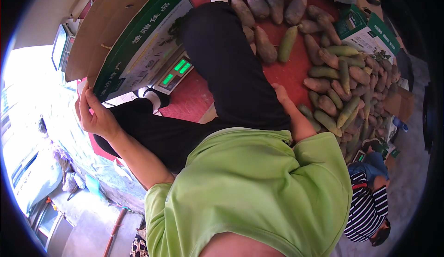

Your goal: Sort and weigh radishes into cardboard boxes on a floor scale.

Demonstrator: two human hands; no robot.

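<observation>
My left hand [98, 117] has its thumb and fingers closed on the near corner of a green and white cardboard box [121, 74]. The box is tilted, with brown flaps spread open to the left. Beside it lies a digital scale [175, 73] with lit green readouts, partly hidden by the box and my leg. My right hand [280, 94] is down beside my right thigh, close to the red surface [284, 74]. Its fingers are mostly hidden, so what it touches does not show.
Long green and reddish-brown root vegetables [349, 83] are heaped at the right, with more scattered at the far side [266, 44]. A smaller green and white box [370, 33] stands behind the heap. Another person in a striped shirt [365, 211] is at the lower right.
</observation>
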